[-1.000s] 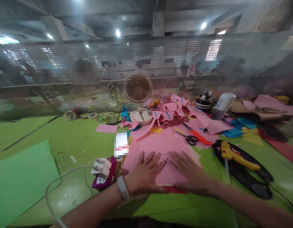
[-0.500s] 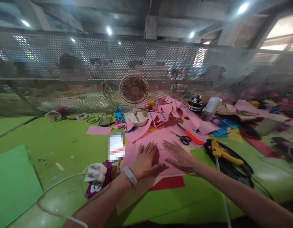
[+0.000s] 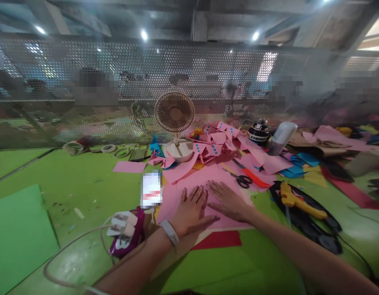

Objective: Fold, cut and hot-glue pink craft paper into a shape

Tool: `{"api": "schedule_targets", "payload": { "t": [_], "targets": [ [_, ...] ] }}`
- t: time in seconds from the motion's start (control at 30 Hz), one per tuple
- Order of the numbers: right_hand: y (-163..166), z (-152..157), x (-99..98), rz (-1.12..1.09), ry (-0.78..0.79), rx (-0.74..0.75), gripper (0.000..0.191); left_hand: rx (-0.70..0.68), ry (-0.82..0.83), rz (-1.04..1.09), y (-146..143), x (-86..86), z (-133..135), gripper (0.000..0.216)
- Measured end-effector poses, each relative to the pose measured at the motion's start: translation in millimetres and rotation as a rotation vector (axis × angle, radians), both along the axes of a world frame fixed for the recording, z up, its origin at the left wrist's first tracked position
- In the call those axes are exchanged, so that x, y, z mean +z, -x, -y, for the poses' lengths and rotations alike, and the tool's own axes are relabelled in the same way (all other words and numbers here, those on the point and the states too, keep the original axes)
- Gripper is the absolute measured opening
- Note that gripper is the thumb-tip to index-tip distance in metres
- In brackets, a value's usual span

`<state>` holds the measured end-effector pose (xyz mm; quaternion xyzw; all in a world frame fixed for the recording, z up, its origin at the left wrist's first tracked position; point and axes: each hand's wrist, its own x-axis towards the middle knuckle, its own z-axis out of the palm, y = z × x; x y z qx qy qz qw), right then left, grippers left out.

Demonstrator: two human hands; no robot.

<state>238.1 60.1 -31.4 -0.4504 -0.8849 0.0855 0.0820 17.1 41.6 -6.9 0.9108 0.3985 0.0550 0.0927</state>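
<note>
A large pink paper sheet (image 3: 177,192) lies on the green tabletop under both hands. My left hand (image 3: 191,211) rests flat on it, fingers spread and thumb stretched to the right; a pale band circles the wrist. Close beside it, my right hand (image 3: 228,200) also presses flat on the sheet with fingers outstretched. Just beyond the right hand lie black-handled scissors (image 3: 244,181) and a red-orange-handled cutter (image 3: 255,178). A red paper strip (image 3: 218,240) shows below the sheet's near edge.
Folded pink papers (image 3: 212,143) pile beside a small fan (image 3: 175,112). A yellow glue gun (image 3: 302,203) rests on a black tray (image 3: 326,235) at right. At left are a lit phone (image 3: 151,189), a plugged-in charger (image 3: 123,225) with its cable, and green sheets (image 3: 20,237).
My right hand has drawn slightly left, closer to my left hand, on the pink sheet. My left hand stays about in place. The view has shifted a little.
</note>
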Motion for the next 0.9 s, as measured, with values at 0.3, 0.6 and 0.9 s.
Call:
{"api": "schedule_targets", "payload": {
  "t": [0.3, 0.6, 0.9],
  "targets": [
    [-23, -7, 2.4, 0.048, 0.04, -0.253, 0.085, 0.008, -0.023, -0.015, 1, 0.6, 0, 0.09],
    [-31, -14, 9.4, 0.0, -0.017, -0.147, 0.061, 0.029, -0.037, -0.053, 3, 8.4, 3, 0.086],
    [-36, -17, 14.7, -0.226, -0.079, -0.219, 0.047, 0.021, -0.001, -0.056, 4, 14.2, 9, 0.086]
  ]
}}
